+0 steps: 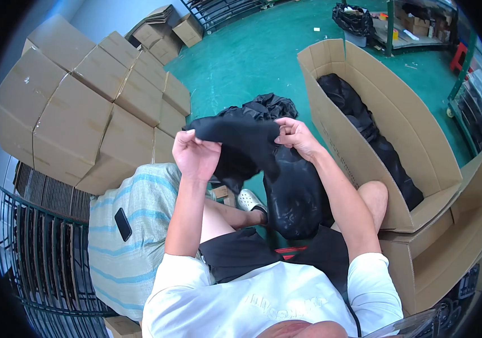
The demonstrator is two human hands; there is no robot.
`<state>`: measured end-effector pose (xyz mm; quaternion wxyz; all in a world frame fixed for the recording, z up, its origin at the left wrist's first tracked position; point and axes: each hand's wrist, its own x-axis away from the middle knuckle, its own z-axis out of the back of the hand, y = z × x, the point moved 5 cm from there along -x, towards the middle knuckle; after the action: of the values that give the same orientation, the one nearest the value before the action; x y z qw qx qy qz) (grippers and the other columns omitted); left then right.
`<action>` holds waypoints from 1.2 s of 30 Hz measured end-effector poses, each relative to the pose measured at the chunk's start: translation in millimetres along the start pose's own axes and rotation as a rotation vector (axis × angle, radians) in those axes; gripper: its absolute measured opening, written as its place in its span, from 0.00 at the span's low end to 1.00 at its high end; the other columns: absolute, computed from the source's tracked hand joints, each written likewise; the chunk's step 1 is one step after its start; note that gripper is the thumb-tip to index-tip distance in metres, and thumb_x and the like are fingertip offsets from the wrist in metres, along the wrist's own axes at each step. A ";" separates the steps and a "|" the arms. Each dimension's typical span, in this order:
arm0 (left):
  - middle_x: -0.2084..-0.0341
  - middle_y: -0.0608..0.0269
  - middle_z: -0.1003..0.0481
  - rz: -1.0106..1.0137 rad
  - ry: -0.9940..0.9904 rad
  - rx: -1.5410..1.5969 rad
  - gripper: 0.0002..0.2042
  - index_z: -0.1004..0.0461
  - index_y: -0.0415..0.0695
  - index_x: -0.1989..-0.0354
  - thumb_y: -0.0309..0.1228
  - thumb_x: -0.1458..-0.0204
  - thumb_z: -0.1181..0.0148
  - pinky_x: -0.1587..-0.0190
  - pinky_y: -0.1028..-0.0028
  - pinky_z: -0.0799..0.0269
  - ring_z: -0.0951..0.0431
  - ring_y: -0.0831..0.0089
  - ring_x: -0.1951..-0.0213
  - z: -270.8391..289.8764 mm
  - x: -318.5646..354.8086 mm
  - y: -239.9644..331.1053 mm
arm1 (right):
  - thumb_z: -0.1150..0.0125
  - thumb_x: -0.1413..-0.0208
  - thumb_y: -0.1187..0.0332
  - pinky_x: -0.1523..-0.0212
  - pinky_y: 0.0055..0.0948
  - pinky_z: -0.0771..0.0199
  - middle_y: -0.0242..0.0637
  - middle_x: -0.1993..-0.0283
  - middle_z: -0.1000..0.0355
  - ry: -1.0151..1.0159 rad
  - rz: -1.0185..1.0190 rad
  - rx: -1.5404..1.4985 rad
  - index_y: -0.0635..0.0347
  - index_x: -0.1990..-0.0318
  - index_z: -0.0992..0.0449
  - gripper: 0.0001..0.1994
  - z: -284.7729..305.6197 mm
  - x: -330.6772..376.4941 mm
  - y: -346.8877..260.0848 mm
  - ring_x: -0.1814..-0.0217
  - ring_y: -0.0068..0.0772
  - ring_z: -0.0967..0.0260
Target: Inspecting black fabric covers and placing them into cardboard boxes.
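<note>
Both my hands hold up a limp black piece (235,135), fabric or thin rubber, stretched between them above my lap. My left hand (196,155) pinches its left end, fingers partly behind it. At its right end, my right hand (297,138) grips between thumb and fingers. Part of the piece hangs down below the hands; its exact kind cannot be made out. Under it, between my legs, stands a shiny black bulging bag-like bundle (297,205). Just beyond lies a crumpled black heap (272,104).
To the right, a long open carton (339,121) holds black bundles (359,115), with another open carton (438,265) beside it. Stacked closed cartons (72,124) rise at the left. A phone (123,224) lies on a striped woven sack (134,265). Green metal racks (44,253) stand behind that.
</note>
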<state>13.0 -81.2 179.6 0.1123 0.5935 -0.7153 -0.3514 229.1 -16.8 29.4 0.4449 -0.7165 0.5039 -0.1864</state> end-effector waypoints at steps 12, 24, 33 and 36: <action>0.74 0.56 0.24 -0.175 0.136 -0.123 0.15 0.27 0.44 0.75 0.43 0.53 0.50 0.51 0.61 0.30 0.25 0.60 0.65 14.3 56.4 34.6 | 0.52 0.43 0.37 0.51 0.48 0.32 0.44 0.50 0.30 0.169 -0.767 -0.069 0.50 0.39 0.38 0.33 -21.2 33.7 130.1 0.52 0.43 0.31; 0.75 0.57 0.25 0.056 -0.420 0.141 0.08 0.31 0.43 0.82 0.35 0.63 0.49 0.58 0.66 0.29 0.27 0.64 0.70 19.0 106.6 26.8 | 0.48 0.39 0.64 0.66 0.23 0.27 0.27 0.69 0.26 -0.204 -0.402 -0.420 0.56 0.64 0.24 0.09 -65.6 18.4 95.2 0.68 0.20 0.28; 0.60 0.48 0.24 0.111 0.497 -0.450 0.24 0.29 0.28 0.57 0.41 0.50 0.48 0.48 0.66 0.30 0.23 0.59 0.59 162.1 129.3 17.3 | 0.44 0.43 0.63 0.72 0.24 0.46 0.27 0.79 0.40 0.711 -0.087 -0.026 0.55 0.78 0.32 0.13 57.9 5.8 37.2 0.76 0.20 0.45; 0.56 0.48 0.24 0.577 0.040 -0.307 0.34 0.34 0.36 0.45 0.59 0.40 0.64 0.50 0.69 0.31 0.22 0.63 0.59 172.2 115.9 -35.4 | 0.44 0.45 0.63 0.70 0.29 0.45 0.29 0.80 0.38 0.860 -0.016 0.198 0.60 0.82 0.33 0.16 44.6 11.9 39.2 0.75 0.23 0.44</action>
<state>-90.6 -126.9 2.0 0.3096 0.3494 -0.7902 -0.3971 244.3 -11.1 -29.0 0.2597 -0.5314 0.6173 -0.5187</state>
